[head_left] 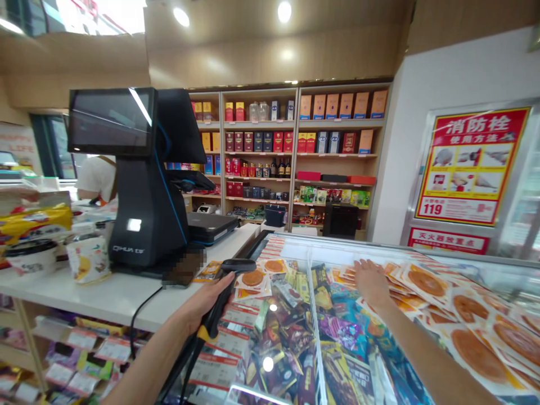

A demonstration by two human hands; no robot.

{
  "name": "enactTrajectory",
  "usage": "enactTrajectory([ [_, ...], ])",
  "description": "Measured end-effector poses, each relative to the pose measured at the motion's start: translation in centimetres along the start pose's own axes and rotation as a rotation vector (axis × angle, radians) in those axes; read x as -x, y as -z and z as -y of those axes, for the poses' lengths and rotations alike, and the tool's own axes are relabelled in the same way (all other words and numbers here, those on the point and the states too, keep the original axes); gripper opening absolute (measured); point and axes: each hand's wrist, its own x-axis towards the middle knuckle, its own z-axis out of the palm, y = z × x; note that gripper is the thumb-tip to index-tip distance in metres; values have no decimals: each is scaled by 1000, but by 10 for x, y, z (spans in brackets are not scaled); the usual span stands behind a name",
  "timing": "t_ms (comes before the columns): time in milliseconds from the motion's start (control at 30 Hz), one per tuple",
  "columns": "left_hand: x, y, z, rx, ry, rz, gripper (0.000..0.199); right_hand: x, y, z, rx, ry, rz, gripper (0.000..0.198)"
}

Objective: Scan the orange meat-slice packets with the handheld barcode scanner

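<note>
My left hand is wrapped round the grip of a black handheld barcode scanner, its head above the freezer's left edge. My right hand lies with fingers stretched out over the far part of the freezer, at the left end of a pile of flat packets printed with a round brown pastry. Whether its fingertips press on the packets there, I cannot tell. Two similar packets lie near the scanner. Below the hands are many wrapped ice creams in the chest freezer, split by a white wire divider.
On the white counter at left stand a black cash register, a paper cup and a lidded tub. A black cable hangs over its front. Behind are shelves of boxes. A person is partly visible behind the register.
</note>
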Motion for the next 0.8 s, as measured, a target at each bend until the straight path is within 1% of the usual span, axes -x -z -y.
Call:
enactTrajectory([
  [67, 2, 7, 2, 37, -1, 1, 40, -1, -1, 32, -47, 45, -43, 38],
  [200, 7, 13, 3, 74, -7, -14, 39, 4, -15, 121, -195, 305, 55, 39],
  [233, 9, 13, 3, 67, -14, -28, 39, 6, -20, 143, -268, 375, 96, 42],
  [300, 13, 14, 3, 47, -25, -69, 38, 9, -30, 181, -328, 450, 142, 51],
  [367, 16, 16, 3, 37, -28, -102, 38, 8, -37, 209, -370, 499, 208, 62],
  [433, 17, 18, 3, 43, -20, -94, 39, 6, -42, 225, -392, 521, 284, 66],
  [500, 15, 20, 3, 54, -15, -66, 41, 3, -43, 230, -398, 515, 333, 62],
  [567, 12, 19, 4, 46, -7, -26, 42, 3, -40, 222, -410, 521, 339, 53],
  [700, 6, 9, 5, 8, -1, 49, 42, 9, -30, 187, -452, 545, 294, 41],
  [767, 5, -1, 3, -5, 10, 75, 41, 13, -27, 169, -504, 507, 272, 37],
  [800, 5, -7, 2, -13, 20, 84, 41, 15, -27, 162, -574, 464, 261, 33],
])
